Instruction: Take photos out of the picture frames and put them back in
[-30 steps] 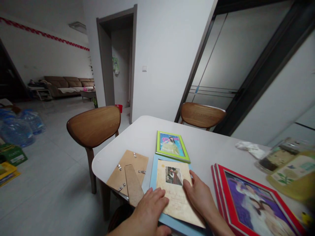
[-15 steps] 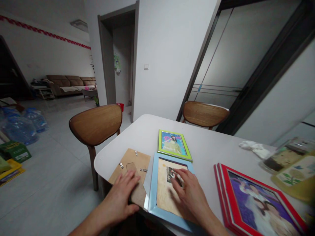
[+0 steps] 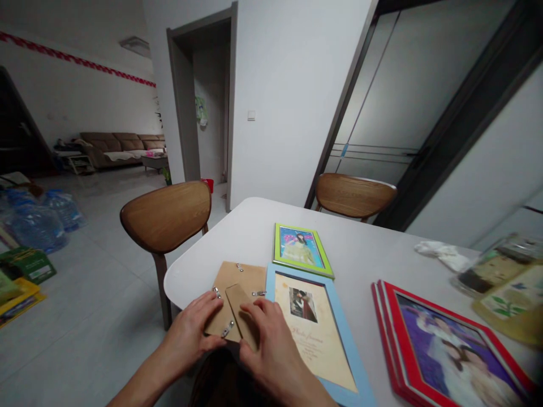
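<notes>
Right hand (image 3: 269, 333) has quit the print (image 3: 314, 336), now unheld inside the blue frame (image 3: 348, 339), and joined the left hand (image 3: 190, 325), slightly apart, gripping the brown board (image 3: 244, 276) at the edge of the tabletop (image 3: 360, 257).

A home, shown by the sofa (image 3: 121, 148), dining table (image 3: 250, 226) and wooden chairs (image 3: 172, 217).

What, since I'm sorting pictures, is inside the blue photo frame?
A cream printed sheet with a small picture; the right hand covers its lower-left corner. Anything underneath is hidden.
</notes>
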A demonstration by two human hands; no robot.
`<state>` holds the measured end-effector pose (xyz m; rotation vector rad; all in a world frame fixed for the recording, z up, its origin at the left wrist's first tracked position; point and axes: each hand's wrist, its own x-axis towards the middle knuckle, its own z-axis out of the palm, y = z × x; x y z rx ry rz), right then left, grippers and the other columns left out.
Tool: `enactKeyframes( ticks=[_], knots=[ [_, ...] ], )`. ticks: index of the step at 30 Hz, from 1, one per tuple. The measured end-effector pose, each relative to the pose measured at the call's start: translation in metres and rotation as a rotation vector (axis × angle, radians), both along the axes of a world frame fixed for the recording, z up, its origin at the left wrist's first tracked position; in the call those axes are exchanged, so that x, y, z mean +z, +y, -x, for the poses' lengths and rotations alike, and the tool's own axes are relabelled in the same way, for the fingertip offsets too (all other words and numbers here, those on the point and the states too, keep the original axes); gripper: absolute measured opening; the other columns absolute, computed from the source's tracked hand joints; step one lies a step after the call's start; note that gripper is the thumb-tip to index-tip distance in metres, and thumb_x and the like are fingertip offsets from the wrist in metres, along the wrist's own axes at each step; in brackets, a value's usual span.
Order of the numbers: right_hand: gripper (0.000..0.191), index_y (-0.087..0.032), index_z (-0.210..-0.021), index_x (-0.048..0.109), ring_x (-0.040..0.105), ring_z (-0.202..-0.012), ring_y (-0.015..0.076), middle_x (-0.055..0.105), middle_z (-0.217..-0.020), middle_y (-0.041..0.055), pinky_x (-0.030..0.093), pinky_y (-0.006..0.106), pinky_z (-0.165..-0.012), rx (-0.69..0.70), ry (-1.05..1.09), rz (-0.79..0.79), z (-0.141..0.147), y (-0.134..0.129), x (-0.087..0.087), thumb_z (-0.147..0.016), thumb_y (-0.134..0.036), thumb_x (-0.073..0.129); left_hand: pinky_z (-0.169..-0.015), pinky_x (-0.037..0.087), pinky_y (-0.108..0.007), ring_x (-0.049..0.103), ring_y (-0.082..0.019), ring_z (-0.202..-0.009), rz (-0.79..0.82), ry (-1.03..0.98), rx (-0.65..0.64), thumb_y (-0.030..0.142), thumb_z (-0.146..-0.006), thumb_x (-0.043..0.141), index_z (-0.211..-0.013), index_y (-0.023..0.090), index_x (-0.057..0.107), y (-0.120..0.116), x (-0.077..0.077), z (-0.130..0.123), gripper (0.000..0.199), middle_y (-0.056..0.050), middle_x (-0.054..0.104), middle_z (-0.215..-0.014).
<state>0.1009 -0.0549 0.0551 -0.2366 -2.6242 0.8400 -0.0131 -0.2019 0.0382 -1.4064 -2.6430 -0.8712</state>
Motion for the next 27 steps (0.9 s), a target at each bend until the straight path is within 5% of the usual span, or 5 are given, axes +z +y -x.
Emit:
enactKeyframes(
  ticks=[4,10,21,27],
  knots=[
    [0.038,-0.022,-0.097,0.055,0.044,-0.102,0.0223,0.049,-0.106,0.0078,0.035,0.040,-0.089,-0.042,-0.027,0.011,-0.045,0.042,0.003,-0.060,-0.019,0.048,-0.094,0.035,-0.039,0.042,-0.025,-0.112,-0.106,-0.019,-0.153,0.033,-0.065,0.065,-0.110,0.017,0.050,0.026,0.011,-0.030,0.051,-0.013,0.047,-0.121],
    [0.035,-0.023,-0.095,0.059,0.047,-0.103,0.0230,0.051,-0.108,0.0093,0.039,0.038,-0.087,-0.185,-0.131,-0.022,-0.099,0.095,-0.014,-0.062,-0.027,0.047,-0.094,0.034,-0.032,0.044,-0.022,-0.109,-0.056,-0.128,-0.346,0.031,-0.068,0.063,-0.104,0.015,0.052,0.075,0.019,-0.066,0.041,-0.011,0.050,-0.118],
    [0.038,-0.022,-0.104,0.055,0.042,-0.106,0.0235,0.049,-0.112,0.0094,0.034,0.041,-0.089,-0.171,-0.141,-0.173,-0.090,0.102,-0.039,-0.068,-0.023,0.044,-0.096,0.028,-0.037,0.043,-0.022,-0.109,0.094,-0.089,-0.351,0.033,-0.074,0.056,-0.092,0.018,0.055,0.083,0.011,-0.068,0.024,-0.008,0.053,-0.112],
    [0.034,-0.025,-0.106,0.054,0.044,-0.103,0.0238,0.048,-0.114,0.0093,0.038,0.041,-0.083,-0.106,-0.075,-0.335,-0.090,0.096,-0.035,-0.073,-0.030,0.045,-0.098,0.023,-0.041,0.032,-0.026,-0.118,0.103,-0.095,-0.380,0.041,-0.061,0.067,-0.092,0.017,0.053,0.081,-0.002,-0.066,0.042,-0.012,0.041,-0.126]
  ],
)
